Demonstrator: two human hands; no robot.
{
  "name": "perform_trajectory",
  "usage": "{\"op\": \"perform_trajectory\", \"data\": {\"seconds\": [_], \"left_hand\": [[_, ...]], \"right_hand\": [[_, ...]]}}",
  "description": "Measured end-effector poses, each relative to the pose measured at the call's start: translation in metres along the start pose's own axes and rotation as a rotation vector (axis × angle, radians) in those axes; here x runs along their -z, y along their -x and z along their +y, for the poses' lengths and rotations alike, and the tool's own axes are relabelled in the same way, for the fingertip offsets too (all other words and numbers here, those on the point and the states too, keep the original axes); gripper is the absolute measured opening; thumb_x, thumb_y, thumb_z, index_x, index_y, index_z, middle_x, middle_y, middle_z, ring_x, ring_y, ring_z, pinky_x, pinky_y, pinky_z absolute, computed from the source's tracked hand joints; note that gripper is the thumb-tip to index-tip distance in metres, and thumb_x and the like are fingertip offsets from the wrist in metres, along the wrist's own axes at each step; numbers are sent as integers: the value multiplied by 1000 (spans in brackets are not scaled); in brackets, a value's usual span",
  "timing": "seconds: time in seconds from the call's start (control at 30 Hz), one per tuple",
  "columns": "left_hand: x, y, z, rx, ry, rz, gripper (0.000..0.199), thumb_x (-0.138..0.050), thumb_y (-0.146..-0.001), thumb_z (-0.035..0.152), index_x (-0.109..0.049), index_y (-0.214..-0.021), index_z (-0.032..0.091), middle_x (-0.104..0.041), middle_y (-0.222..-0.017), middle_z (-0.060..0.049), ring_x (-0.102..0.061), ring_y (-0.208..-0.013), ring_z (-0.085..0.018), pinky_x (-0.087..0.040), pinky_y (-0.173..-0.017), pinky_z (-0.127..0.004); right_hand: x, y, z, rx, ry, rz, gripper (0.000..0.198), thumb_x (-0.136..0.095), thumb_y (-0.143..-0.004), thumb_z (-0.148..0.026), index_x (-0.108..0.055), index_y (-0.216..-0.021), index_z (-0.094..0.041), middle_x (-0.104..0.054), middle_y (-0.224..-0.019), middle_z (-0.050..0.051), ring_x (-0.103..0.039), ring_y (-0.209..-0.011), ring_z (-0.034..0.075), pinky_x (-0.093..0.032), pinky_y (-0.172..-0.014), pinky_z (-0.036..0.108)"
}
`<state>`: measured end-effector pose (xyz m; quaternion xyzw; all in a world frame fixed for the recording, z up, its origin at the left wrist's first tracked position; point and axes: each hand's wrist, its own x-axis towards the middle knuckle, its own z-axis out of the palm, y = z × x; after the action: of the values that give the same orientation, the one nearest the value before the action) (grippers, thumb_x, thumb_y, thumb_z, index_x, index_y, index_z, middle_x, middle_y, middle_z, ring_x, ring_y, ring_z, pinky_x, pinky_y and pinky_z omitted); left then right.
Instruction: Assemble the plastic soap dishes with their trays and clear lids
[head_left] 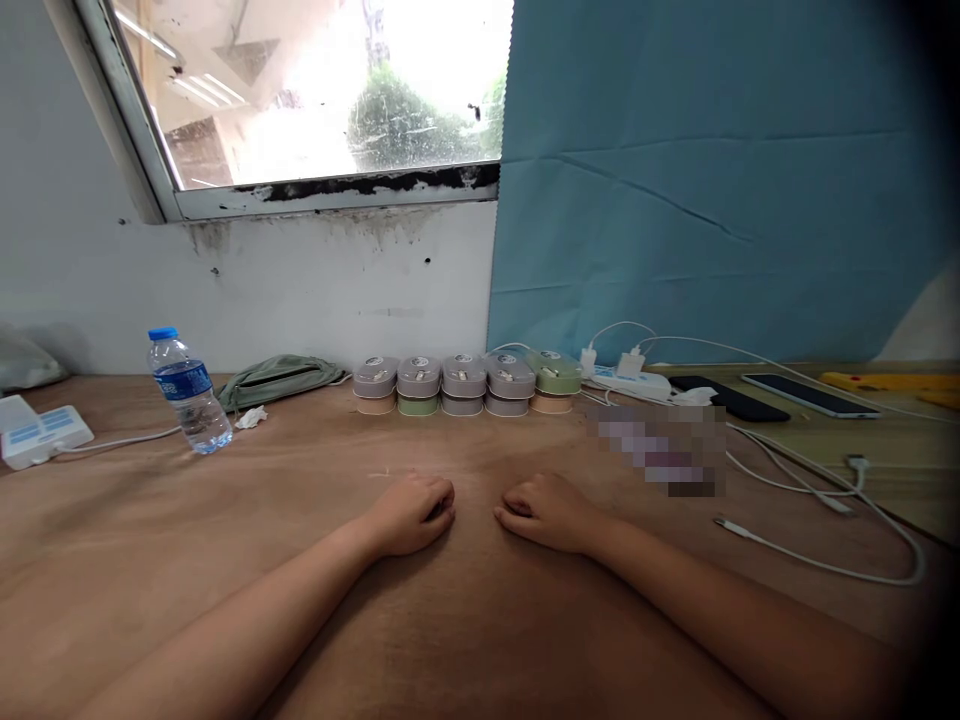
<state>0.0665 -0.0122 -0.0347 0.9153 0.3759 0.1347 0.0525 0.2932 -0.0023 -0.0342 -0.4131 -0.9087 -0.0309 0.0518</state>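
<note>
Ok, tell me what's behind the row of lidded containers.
Behind the lidded containers, white wall shows on the left and blue cloth on the right; a white cable arches up behind the fourth from the left. Anything lower back there is hidden.

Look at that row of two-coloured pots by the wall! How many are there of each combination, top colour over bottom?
Grey-over-beige pot: 1
Grey-over-green pot: 1
Grey-over-grey pots: 2
Green-over-beige pot: 1
Total: 5
</note>
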Motion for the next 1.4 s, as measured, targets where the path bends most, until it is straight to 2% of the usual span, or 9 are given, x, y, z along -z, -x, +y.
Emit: {"op": "perform_trajectory", "data": {"seconds": [0.77,1.4], "left_hand": [[2,-1,3,6,-3,-10,12,-38,-82,24,-46,-76,18,-57,-77,-1,-50,-71,-14,-35,-66,-25],[3,-1,4,15,8,-26,12,-37,-83,24,-46,-76,18,-57,-77,-1,-51,-71,-14,-35,-66,-26]], "right_hand": [[2,0,-1,14,-6,-17,43,-36,-85,-37,-59,-56,-16,-63,-57,5,-48,-49,11,-17,-48,25],[7,1,-5,-28,-11,-40,42,-37,-84,-38,-60,-56,-16,-63,-57,4,-48,-50,12,-18,-48,25]]}}
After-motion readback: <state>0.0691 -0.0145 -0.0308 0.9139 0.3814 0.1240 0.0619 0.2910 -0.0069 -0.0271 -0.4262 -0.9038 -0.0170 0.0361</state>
